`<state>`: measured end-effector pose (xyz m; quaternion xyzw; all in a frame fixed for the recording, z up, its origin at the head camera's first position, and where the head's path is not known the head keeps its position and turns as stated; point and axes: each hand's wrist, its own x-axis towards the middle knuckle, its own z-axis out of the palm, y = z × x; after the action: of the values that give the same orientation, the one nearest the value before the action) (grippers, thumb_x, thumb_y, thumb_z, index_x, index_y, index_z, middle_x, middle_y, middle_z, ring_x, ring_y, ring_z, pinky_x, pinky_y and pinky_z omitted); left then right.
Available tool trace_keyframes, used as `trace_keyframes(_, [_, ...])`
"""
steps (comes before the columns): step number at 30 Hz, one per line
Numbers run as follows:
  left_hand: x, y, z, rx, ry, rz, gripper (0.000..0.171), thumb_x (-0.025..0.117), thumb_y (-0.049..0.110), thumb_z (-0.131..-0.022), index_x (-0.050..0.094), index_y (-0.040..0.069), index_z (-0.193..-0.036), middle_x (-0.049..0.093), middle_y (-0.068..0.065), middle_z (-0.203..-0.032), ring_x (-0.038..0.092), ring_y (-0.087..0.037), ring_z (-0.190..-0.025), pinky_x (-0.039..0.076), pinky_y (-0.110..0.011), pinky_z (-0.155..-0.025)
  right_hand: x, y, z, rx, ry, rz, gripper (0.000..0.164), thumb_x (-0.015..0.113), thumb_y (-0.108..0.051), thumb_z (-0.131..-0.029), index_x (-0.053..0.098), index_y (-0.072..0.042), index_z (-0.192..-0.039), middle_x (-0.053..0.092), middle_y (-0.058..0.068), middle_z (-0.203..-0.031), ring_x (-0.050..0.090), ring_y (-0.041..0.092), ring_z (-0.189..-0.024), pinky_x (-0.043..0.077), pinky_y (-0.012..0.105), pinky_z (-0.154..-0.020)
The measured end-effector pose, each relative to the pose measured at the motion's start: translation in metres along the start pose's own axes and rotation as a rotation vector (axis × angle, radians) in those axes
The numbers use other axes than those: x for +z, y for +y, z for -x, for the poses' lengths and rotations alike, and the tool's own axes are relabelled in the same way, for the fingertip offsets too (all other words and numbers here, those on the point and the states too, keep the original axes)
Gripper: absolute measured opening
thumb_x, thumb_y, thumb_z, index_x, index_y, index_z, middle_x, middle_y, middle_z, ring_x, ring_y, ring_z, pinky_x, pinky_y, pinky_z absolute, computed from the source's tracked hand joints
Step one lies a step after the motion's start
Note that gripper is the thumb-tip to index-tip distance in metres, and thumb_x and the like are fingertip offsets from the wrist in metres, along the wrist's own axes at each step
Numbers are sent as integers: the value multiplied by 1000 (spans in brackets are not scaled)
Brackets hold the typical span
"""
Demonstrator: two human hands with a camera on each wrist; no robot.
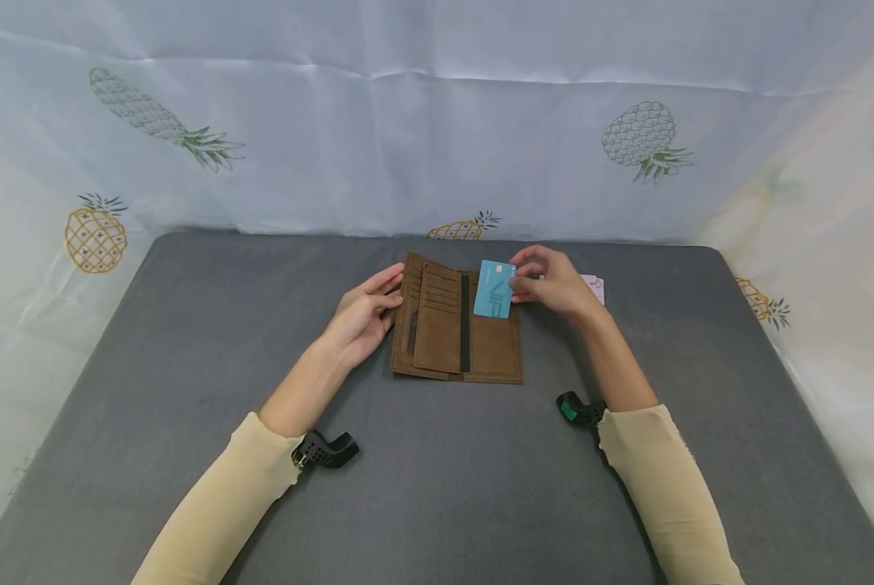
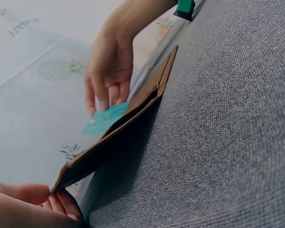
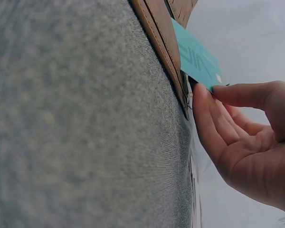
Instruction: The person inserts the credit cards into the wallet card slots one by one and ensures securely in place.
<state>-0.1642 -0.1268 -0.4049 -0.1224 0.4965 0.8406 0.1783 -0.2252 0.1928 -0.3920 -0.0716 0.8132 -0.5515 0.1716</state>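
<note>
A brown wallet (image 1: pixel 437 337) lies unfolded on the grey table, with card slots on its left half and a dark strip down the middle. My left hand (image 1: pixel 364 317) pinches the wallet's left edge between thumb and fingers; the left wrist view shows that side raised off the cloth. Between thumb and fingertips, my right hand (image 1: pixel 550 280) holds a turquoise card (image 1: pixel 492 288) marked VIP by its right edge. The card is over the wallet's right half. In the right wrist view the card (image 3: pixel 194 54) slants above the wallet (image 3: pixel 164 42).
Pink-patterned cards or paper (image 1: pixel 594 286) lie behind my right hand, partly hidden by it. The grey table (image 1: pixel 437 504) runs back to a pale curtain (image 1: pixel 408 146) printed with pineapples. A black device (image 1: pixel 327 449) sits at my left wrist, another (image 1: pixel 581 409) at the right.
</note>
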Motion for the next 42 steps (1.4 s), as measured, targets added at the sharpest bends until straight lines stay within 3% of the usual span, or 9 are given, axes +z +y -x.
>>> trace_keyframes(7, [0,-1,0,7,3,6,66,47,-11,-107,43,16,-168,55,11,-137,46,-10,-116,34,-29,-106,1,0,-1,-6,-51,34,34,62,2,-105,54,7,-138,72,9,-100,75,13,-84,67,32,-85])
trace_keyframes(16, [0,-2,-2,12,11,9,66,47,-12,-107,44,14,-167,55,10,-133,48,-10,-114,36,-29,-106,1,0,0,-21,-71,181,31,63,-2,-106,57,7,-136,73,24,-111,77,18,-91,66,40,-93])
trace_keyframes(25, [1,-2,0,15,10,-8,66,47,-12,-106,44,15,-167,54,10,-135,47,-10,-115,35,-29,-107,2,-2,2,-57,-127,349,22,66,-5,-102,69,6,-122,70,17,-108,64,17,-92,52,24,-80])
trace_keyframes(33, [1,-2,-1,16,19,-3,66,47,-13,-106,45,14,-167,56,10,-133,49,-10,-112,39,-27,-102,1,-2,5,-85,-167,392,15,69,-5,-101,75,4,-111,75,14,-97,60,15,-80,49,28,-74])
trace_keyframes(42, [1,-3,0,21,13,-10,65,48,-11,-107,45,14,-166,55,9,-133,51,-10,-113,39,-27,-103,-1,-1,5,-105,-190,453,13,65,-3,-101,78,-2,-101,75,17,-111,56,20,-85,46,31,-75])
